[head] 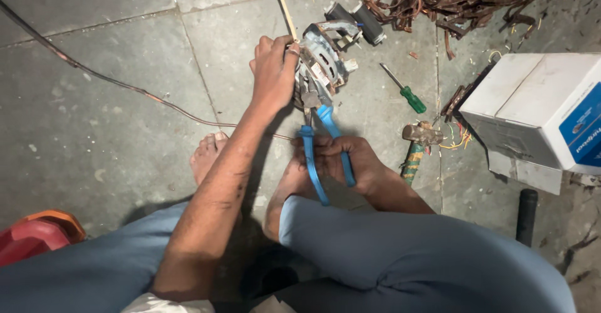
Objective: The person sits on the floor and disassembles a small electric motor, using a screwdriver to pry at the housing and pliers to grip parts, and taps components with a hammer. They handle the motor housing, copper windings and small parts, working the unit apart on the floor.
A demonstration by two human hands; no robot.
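Blue-handled pliers (325,147), squeezed in my right hand (350,159), bite into the small motor (322,62) my left hand (273,75) grips on the floor (113,119); stripped copper scraps (451,0) lie beyond, yet the motor looks largely intact.

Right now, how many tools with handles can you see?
3. Blue-handled pliers in the right hand, a green-handled screwdriver on the floor, and a hammer beside it. Others may hide among the scrap.

Bare floor (113,119) lies open to the left, while screwdriver (405,92), hammer (418,143) and white box (538,106) crowd the right.
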